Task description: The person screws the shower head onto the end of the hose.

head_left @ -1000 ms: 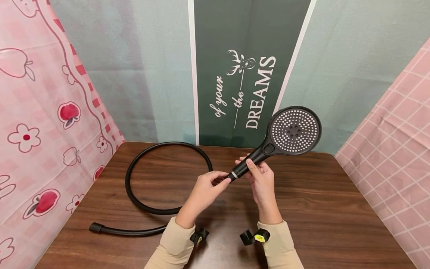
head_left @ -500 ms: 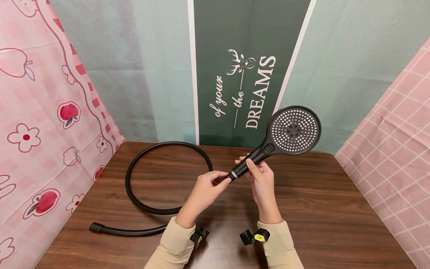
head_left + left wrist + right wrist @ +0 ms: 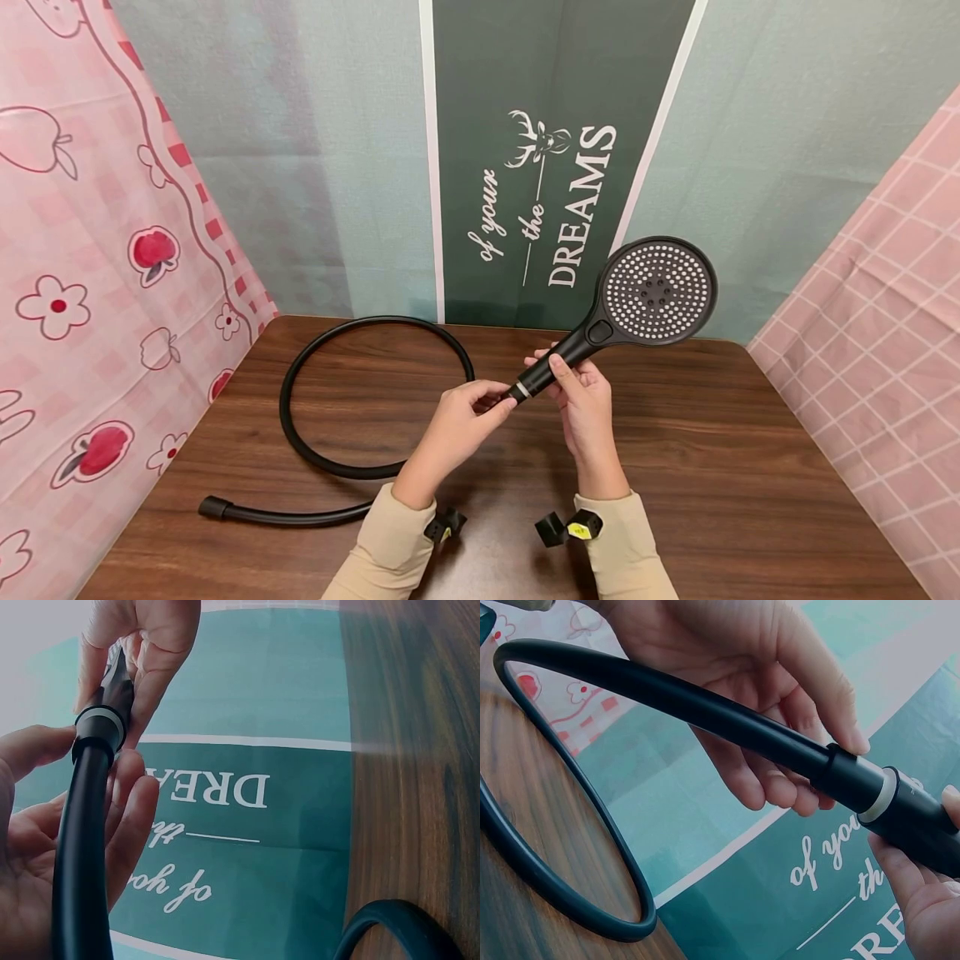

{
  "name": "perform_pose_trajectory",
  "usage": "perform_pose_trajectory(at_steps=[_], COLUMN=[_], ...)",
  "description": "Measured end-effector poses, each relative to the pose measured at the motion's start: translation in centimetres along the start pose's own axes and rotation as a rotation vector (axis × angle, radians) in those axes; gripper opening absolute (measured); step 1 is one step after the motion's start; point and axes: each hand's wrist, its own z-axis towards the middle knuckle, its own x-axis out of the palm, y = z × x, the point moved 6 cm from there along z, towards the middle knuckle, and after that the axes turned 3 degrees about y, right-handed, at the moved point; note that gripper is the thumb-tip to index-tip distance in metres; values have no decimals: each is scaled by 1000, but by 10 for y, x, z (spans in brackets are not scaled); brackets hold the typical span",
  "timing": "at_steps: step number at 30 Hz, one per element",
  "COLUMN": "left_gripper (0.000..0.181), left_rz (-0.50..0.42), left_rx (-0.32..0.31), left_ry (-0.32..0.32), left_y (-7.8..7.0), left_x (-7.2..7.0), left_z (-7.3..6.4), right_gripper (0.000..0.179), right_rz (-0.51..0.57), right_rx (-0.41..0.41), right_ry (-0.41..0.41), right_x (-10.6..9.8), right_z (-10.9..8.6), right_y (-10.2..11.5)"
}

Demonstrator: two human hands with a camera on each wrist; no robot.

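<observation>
A black handheld shower head (image 3: 658,292) tilts up to the right above the table, its nozzle face toward the head camera. My right hand (image 3: 587,408) grips its handle, thumb on the front and fingers behind. At the lower end of the handle my left hand (image 3: 461,421) pinches the collar nut (image 3: 849,776) of a black shower hose between thumb and fingers. A pale ring (image 3: 885,793) shows between nut and handle. The hose (image 3: 283,400) loops over the table to the left, and its other end fitting (image 3: 215,507) lies free at the front left.
The brown wooden table (image 3: 712,467) fills the lower view. Behind it hangs a green cloth (image 3: 480,75) with white lettering. A pink fruit-print cloth (image 3: 75,217) stands at the left, a pink checked cloth (image 3: 892,300) at the right. Each wrist carries a small black camera mount.
</observation>
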Motion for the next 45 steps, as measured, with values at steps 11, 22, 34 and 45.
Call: perform_pose_trajectory(at_steps=[11, 22, 34, 45], left_gripper=[24, 23, 22, 20], left_rz=[6, 7, 4, 47], left_rx=[10, 14, 13, 50], left_ry=[2, -11, -23, -41], left_y=[0, -4, -4, -6], left_x=[1, 0, -1, 1], left_z=[0, -1, -1, -2], right_gripper=[12, 11, 11, 11], right_rz=[-3, 0, 6, 1], right_rx=[4, 1, 8, 3], right_ry=[-1, 0, 2, 6], right_x=[0, 0, 0, 0], right_z=[0, -1, -1, -1], right_y=[0, 0, 0, 1])
